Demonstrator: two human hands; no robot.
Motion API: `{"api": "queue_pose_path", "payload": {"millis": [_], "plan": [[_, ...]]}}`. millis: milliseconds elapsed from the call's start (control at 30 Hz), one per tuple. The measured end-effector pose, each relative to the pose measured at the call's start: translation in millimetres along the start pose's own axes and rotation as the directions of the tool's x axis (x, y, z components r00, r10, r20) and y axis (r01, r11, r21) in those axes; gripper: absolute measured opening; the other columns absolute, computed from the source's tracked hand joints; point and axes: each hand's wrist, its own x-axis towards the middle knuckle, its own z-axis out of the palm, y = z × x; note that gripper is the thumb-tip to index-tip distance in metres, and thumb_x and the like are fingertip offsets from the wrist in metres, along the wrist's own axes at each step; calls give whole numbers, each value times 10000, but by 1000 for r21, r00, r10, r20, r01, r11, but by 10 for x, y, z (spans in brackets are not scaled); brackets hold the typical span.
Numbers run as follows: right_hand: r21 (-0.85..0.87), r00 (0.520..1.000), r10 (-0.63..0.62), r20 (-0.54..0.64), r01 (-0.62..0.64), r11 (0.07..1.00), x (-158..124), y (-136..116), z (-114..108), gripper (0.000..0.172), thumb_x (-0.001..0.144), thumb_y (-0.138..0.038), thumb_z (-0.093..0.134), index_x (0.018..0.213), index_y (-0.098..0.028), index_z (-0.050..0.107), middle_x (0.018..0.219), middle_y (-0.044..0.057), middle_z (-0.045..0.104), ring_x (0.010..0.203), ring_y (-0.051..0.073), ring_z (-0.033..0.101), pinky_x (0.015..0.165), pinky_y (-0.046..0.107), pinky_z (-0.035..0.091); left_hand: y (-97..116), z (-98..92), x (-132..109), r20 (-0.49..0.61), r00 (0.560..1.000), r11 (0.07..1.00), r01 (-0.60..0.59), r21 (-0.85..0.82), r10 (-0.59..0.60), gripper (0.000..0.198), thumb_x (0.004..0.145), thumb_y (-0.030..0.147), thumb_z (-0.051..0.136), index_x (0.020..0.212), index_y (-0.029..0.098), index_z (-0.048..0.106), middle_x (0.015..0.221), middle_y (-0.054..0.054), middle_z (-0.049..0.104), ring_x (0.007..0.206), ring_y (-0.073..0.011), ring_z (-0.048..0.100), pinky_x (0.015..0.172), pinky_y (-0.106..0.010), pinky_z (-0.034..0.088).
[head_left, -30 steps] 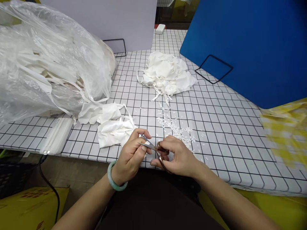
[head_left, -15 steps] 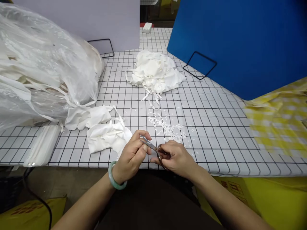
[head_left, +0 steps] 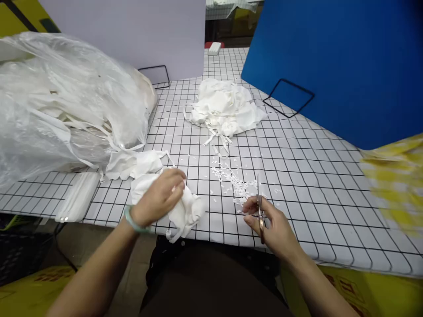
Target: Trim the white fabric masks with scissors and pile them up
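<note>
The clear plastic bag [head_left: 59, 101] of white pieces fills the left side of the table [head_left: 313, 176]; a loose pile [head_left: 224, 108] lies at far centre. At the near edge the left hand [head_left: 158, 198] closes down on a crumpled white fabric piece [head_left: 187, 211] — likely light and limp, best taken by a bunched fold. The right hand [head_left: 274, 222] grips the scissors [head_left: 259, 200], blades together and pointing away, beside the clippings [head_left: 234, 182]. Half a second earlier both hands met at the scissors — now they are apart.

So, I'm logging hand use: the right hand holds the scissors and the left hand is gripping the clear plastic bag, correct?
Not quite. In the head view the left hand grips a white cloth piece, not the plastic bag. The right hand does hold the scissors.
</note>
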Motion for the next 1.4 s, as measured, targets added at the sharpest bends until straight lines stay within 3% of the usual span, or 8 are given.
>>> {"api": "queue_pose_path", "payload": {"millis": [100,300,567,767,933,1033,1233,1400], "plan": [[11,999,-44,31,43,999,54,-46,102,321,835,-547,662,891,-241,582,874,46,636,849,236,599,752,354,494,-377,-128,143,59,998,950,-22,311,3,340,815,-37,495,1008,169,685,1292,-140,582,1277,-335,470,1078,-583,410],[42,989,-96,114,91,995,160,-243,379,324,811,-544,679,848,-235,590,860,48,649,827,232,604,783,383,508,-703,-154,310,160,983,975,-122,186,92,135,817,62,631,779,182,680,1095,-79,680,1129,-280,571,1013,-515,487],[161,996,-67,61,57,985,312,-386,698,328,795,-503,743,902,-248,567,1015,68,695,916,248,640,855,434,525,-387,-725,-83,-344,932,895,-55,-442,-113,79,939,237,627,982,178,656,986,-70,696,960,-199,664,875,-381,562],[250,977,-193,88,166,954,469,-643,1047,315,802,-454,749,965,-259,562,1164,55,675,1004,243,631,911,424,520,-37,-707,-487,-439,869,745,-135,-654,-228,60,907,262,686,920,205,675,912,-36,656,860,-169,628,756,-320,532],[69,979,-188,83,183,981,603,-601,1167,246,807,-372,695,982,-253,570,1092,66,678,948,258,611,850,430,518,-569,-1059,-582,-672,687,960,153,-237,-275,30,880,261,665,850,264,669,757,4,601,760,-173,572,680,-360,426],[-106,972,-220,80,228,968,623,-527,1169,123,774,-282,643,843,-243,549,918,71,663,930,288,578,804,433,495,-872,-1117,-519,-783,598,961,277,4,-169,89,856,165,606,888,236,649,877,-34,619,1081,-242,563,875,-464,382],[-62,982,-167,93,173,983,495,-444,1108,64,824,-300,557,829,-240,535,856,41,626,794,222,580,718,353,498,-601,-168,-381,-405,906,953,223,207,-124,83,892,209,535,918,178,608,911,-75,639,859,-221,603,734,-376,490],[17,973,-206,100,205,979,372,-416,1073,97,842,-311,597,895,-242,555,915,38,622,865,220,595,801,357,489,-717,106,-128,-316,912,943,311,122,-260,78,825,210,669,787,167,616,818,-54,620,728,-206,577,646,-337,470]]}}
